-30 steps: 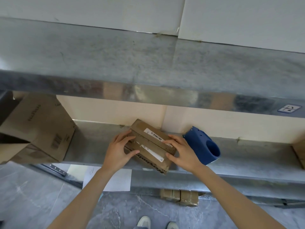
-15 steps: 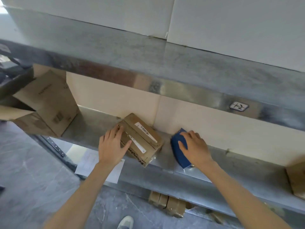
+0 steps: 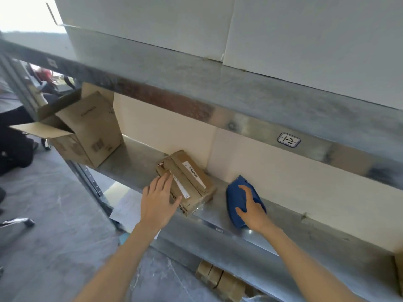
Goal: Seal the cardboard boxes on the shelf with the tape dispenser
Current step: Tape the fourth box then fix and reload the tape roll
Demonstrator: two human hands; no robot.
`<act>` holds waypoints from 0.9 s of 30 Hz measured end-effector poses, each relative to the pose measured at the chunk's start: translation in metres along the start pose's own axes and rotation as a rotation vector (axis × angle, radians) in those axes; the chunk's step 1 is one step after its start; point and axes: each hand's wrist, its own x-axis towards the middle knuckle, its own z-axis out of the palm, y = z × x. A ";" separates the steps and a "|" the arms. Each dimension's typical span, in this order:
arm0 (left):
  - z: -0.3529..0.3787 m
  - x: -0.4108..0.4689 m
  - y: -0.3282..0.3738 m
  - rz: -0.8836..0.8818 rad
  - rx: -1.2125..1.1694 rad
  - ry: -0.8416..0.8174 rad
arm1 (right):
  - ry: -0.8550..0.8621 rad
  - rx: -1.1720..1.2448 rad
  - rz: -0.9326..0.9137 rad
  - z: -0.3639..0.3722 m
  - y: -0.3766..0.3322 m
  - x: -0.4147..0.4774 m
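Blue tape dispenser point(image 3: 234, 199) lies beside small brown box point(image 3: 196, 186) bearing white labels point(image 3: 193, 172).

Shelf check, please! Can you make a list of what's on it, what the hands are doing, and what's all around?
Surface: grey metal shelf, dull and scuffed.
Job's things: small cardboard box, flaps down, askew near the front edge; blue tape dispenser to its right, apart from it; large open box at the left end.
Clutter: cardboard packs on the level below; white paper on the floor.
Hands: left hand rests flat on the small cardboard box; right hand grips the tape dispenser.
Cables: nothing seen.
Surroundings: upper shelf with a label; chair base at left.
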 end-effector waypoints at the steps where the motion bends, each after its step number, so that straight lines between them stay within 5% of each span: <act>1: -0.001 -0.002 0.001 -0.005 0.002 -0.002 | -0.005 0.034 -0.001 -0.001 0.001 0.001; 17: -0.007 -0.008 0.002 -0.037 -0.026 -0.063 | 0.021 0.077 0.091 -0.014 -0.009 0.019; 22: -0.013 -0.005 0.007 -0.002 -0.113 -0.091 | 0.187 -0.070 -0.084 -0.033 -0.025 0.010; 27: -0.023 0.002 0.020 0.048 -0.180 -0.088 | 0.170 -0.277 -0.271 -0.050 -0.044 0.002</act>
